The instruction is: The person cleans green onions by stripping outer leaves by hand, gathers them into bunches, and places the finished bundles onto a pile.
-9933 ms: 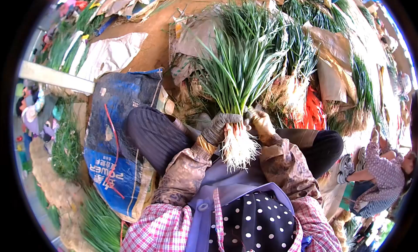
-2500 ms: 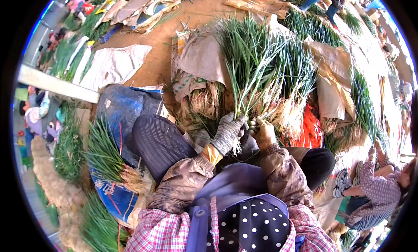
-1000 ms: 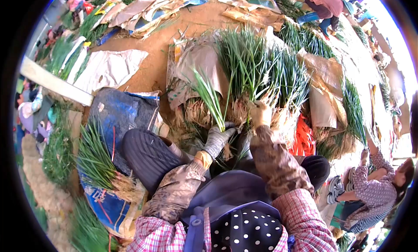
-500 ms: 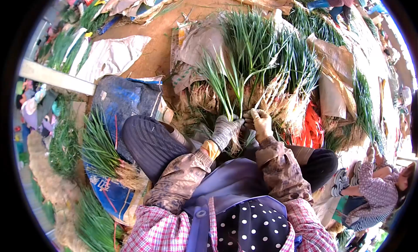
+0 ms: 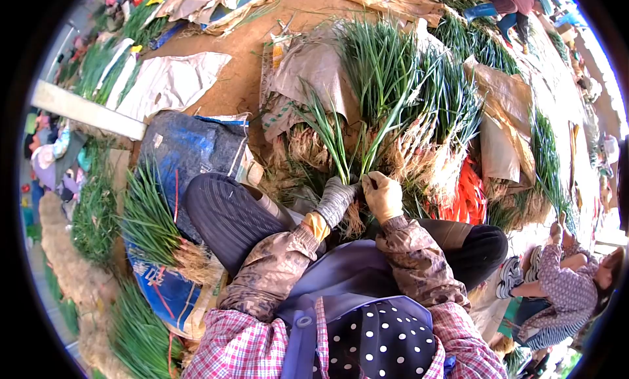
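My left hand, in a grey knitted glove, is closed around a small bunch of green onions. Their long leaves point up and away from me, and pale stringy roots hang below the fist. Beside it, my right hand wears a cream glove, its thumb and fingers pinched at the base of a stalk against the same bunch. The fingertips of both hands nearly touch. Just beyond lies a large pile of green onions, root ends toward me.
A tied bundle of green onions rests on blue sacking to my left. Red plastic strips lie right of the pile. A seated person handles onions at the right; another person is at the far right.
My right hand has moved slightly left and down, closer to my left hand. A stalk now leans right above its fingers. My left hand keeps its grip, slightly lower.
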{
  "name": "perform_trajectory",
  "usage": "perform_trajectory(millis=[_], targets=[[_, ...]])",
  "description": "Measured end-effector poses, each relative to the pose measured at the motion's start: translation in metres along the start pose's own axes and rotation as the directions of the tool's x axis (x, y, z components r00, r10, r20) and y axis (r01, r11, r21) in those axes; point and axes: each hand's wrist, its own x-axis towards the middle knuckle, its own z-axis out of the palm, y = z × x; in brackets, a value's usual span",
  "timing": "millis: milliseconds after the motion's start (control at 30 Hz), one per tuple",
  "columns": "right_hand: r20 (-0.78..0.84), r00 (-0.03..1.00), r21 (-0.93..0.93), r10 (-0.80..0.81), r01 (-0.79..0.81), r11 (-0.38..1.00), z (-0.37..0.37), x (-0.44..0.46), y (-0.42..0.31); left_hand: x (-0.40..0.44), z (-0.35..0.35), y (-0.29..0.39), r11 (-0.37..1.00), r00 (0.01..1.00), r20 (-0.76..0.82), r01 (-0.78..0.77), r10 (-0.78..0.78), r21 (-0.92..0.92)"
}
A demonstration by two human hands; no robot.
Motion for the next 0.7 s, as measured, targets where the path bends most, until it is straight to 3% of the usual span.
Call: perform_trajectory(millis=[33,67,100,167,200,300,400,500,600,633,700], targets=[[0.019,1.000,0.005,-0.014,0.014,1.000,-0.001,-0.001,0.001,-0.006,-0.001,0.007,1.000,1.000,0.005,0.007,-0.006,-0.007],[0.105,0.969,0.175,0.224,-0.239,0.955,-0.004,0.000,-0.001,-0.024,0.000,0.031,0.999,1.000,0.005,0.029,-0.029,0.025],[0.236,0.877,0.409,0.418,-0.480,0.776,0.010,0.001,0.026,-0.029,0.002,0.035,0.983,0.992,0.112,0.082,-0.065,-0.163],[0.375,0.714,0.632,0.592,-0.664,0.400,0.017,0.004,0.044,-0.040,0.004,0.042,0.923,0.979,0.198,0.123,-0.052,-0.364],[0.448,0.620,0.653,0.644,-0.719,0.238,0.014,0.007,0.050,-0.044,0.006,0.047,0.930,0.977,0.193,0.149,-0.086,-0.336],[0.503,0.711,0.723,0.491,-0.658,0.211,0.011,0.012,0.047,-0.047,0.007,0.058,0.950,0.973,0.178,0.188,-0.146,-0.250],[0.605,0.664,0.707,0.439,-0.702,0.086,-0.005,0.036,0.018,-0.050,0.005,0.055,0.976,0.974,0.184,0.163,-0.136,-0.143],[0.524,0.757,0.745,0.390,-0.629,0.220,0.000,0.040,0.013,-0.055,0.003,0.059,0.972,0.974,0.203,0.140,-0.102,-0.187],[0.524,0.737,0.696,0.426,-0.659,0.285,-0.003,0.034,0.011,-0.048,0.005,0.045,0.982,0.990,0.137,0.009,0.017,-0.189],[0.489,0.724,0.553,0.487,-0.689,0.469,0.009,0.033,0.031,-0.044,0.005,0.042,0.980,0.991,0.133,0.039,-0.013,-0.194],[0.286,0.847,0.135,0.447,-0.498,0.857,0.013,0.016,0.034,-0.040,0.003,0.038,0.974,0.989,0.125,0.100,-0.075,-0.203]])
